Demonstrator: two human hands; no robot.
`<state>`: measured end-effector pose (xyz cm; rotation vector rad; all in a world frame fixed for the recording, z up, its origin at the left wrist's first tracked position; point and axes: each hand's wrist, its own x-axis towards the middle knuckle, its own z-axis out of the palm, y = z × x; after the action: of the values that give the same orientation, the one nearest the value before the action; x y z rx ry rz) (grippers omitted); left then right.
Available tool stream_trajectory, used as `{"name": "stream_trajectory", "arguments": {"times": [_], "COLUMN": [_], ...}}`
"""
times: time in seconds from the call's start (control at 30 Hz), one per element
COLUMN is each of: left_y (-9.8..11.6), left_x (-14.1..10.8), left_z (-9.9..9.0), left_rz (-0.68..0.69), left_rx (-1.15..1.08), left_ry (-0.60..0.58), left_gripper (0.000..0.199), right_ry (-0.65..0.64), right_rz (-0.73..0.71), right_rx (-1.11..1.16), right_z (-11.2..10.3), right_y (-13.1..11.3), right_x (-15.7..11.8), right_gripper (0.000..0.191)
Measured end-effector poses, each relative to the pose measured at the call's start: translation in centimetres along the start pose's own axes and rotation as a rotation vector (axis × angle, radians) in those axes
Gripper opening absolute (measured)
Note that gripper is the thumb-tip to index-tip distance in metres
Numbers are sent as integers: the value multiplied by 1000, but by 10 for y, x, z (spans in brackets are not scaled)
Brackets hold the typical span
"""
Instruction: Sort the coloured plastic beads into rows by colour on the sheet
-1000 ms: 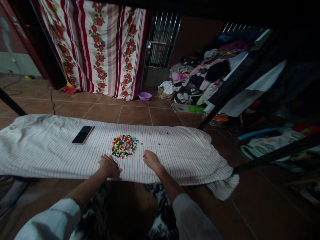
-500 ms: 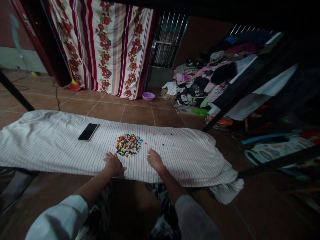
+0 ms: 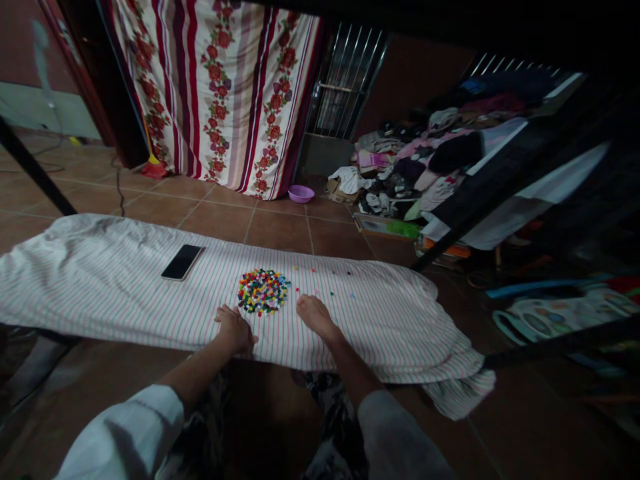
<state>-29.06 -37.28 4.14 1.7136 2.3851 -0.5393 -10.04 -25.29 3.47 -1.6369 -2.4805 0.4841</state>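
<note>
Nearest to me are my two pale sleeves (image 3: 137,427) and the dark-and-white patterned trousers (image 3: 345,433) on my legs, at the near edge of the desk (image 3: 395,327). The desk is draped in a striped cloth, which hangs down at the near right corner.

My hands are apart from each other. My left hand (image 3: 236,329) rests palm down at the near edge, fingers extended, just beside the pile. My right hand (image 3: 315,313) is over the cloth further right, fingers drawn in together; whether a piece sits between them I cannot tell.

The pile of small coloured pieces (image 3: 263,292) lies between the near and far edges, beyond and between my hands. To its right, single pieces stand in two spaced rows. The nearer row includes a red piece (image 3: 298,289), a green piece (image 3: 332,294) and a light blue piece (image 3: 352,296); the farther row, toward the far edge, runs from a yellow piece (image 3: 295,268) to a dark piece (image 3: 349,273). A phone (image 3: 183,262), screen dark, lies left of the pile, near the far edge.

Past the far edge: tiled floor (image 3: 210,210), a purple basin (image 3: 301,194), a heap of clothes (image 3: 425,167) and a floral striped curtain (image 3: 245,100).
</note>
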Motion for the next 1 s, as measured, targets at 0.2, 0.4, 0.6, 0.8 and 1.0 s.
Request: {"name": "stream_trajectory", "arguments": {"times": [0.2,0.4,0.6,0.8,1.0], "left_y": [1,1,1,-1,0], "left_x": [-2,-3,-4,-6,-7], "left_z": [-3,-3,0,3,1], "left_rz": [12,26,39,73,68], "left_rx": [19,-5,55,219,199], "left_ry": [-24,-2,18,53,55], "left_gripper": [93,91,91,87,88], "right_ry": [40,7,-14,-72,-90], "right_rz": [-112,-99,-20,59,82], "right_rx": [39,39,-12,-116,-97], "right_z": [6,19,21,24,24], "right_y": [-38,-59,-69,-82,-86], "right_x": [25,45,55,60,60], "right_gripper": [18,21,24,32,33]}}
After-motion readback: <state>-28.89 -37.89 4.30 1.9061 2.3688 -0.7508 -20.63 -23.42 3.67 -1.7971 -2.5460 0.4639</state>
